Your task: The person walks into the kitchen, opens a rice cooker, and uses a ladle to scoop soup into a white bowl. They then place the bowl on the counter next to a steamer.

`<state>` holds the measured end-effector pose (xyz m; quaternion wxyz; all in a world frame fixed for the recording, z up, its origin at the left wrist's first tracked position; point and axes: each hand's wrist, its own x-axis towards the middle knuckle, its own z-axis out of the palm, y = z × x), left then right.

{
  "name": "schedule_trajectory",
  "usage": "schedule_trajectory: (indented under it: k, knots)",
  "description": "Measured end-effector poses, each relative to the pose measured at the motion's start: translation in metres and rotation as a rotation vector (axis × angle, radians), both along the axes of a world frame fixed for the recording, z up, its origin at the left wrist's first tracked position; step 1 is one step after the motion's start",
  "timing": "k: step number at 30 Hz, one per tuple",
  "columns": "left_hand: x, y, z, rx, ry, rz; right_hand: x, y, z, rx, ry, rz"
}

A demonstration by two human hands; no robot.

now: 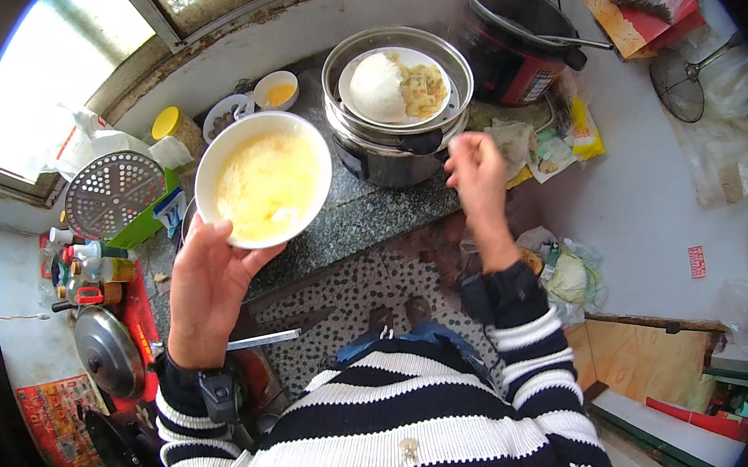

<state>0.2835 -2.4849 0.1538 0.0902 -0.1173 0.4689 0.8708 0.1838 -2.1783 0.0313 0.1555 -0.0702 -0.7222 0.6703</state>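
My left hand (213, 292) holds a white bowl (206, 170) from below, with the thumb over its rim. Frothy yellow liquid, like beaten egg, fills much of the bowl. Beside the steamer, my right hand (477, 176) hangs in the air with curled fingers; nothing shows in it, though its palm side is partly hidden. Inside the stainless steel steamer (330, 74) sits a white plate (346, 79). A large steamed bun (376, 85) and cooked chopped vegetables (423, 89) share that plate. The steamer rests on a dark cooker (391, 164).
A small bowl with yellow contents (278, 90) stands by the wall on the granite counter (362, 215). Behind the steamer's right side is a large black-and-red cooker (520, 52). A perforated steamer rack (117, 195), bottles (104, 268) and a pan lid (107, 350) crowd the left.
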Motion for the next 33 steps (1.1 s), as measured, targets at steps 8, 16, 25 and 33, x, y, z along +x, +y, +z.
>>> schedule_trajectory:
  k: [8, 16, 25, 33]
  knots:
    - [0.042, -0.022, -0.031, 0.010, 0.052, 0.144, -0.105, 0.050, 0.039, 0.937, 0.120, -0.188]
    - [0.062, -0.025, -0.041, -0.003, 0.031, 0.226, -0.176, 0.016, 0.037, 1.259, -0.145, 0.132]
    - [0.066, -0.029, -0.044, -0.011, -0.010, 0.257, -0.229, 0.036, -0.009, 0.809, -0.450, 0.248]
    - [0.061, -0.030, -0.042, 0.009, -0.024, 0.251, -0.194, 0.017, 0.026, 0.340, -0.419, 0.376]
